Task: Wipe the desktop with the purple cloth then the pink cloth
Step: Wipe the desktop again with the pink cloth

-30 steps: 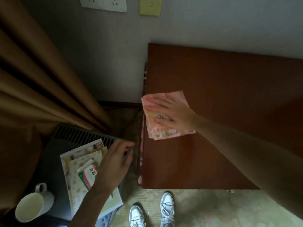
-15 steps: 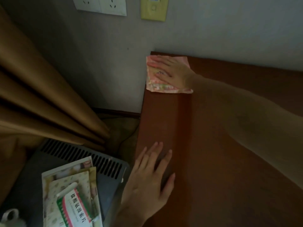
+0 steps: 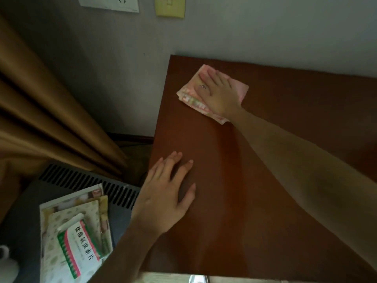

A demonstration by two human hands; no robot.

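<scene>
Pressure matters: your right hand (image 3: 219, 92) lies flat, fingers spread, on the pink cloth (image 3: 212, 94) near the worktop's (image 3: 265, 190) far left corner; left hand (image 3: 165, 197), open and empty, braces the near edge.

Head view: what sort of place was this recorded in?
Probably a room in a home, perhaps a bedroom or study: a brown wooden desktop against a wall, a tan curtain beside it, wall sockets above, and a medicine box lying on booklets.
</scene>
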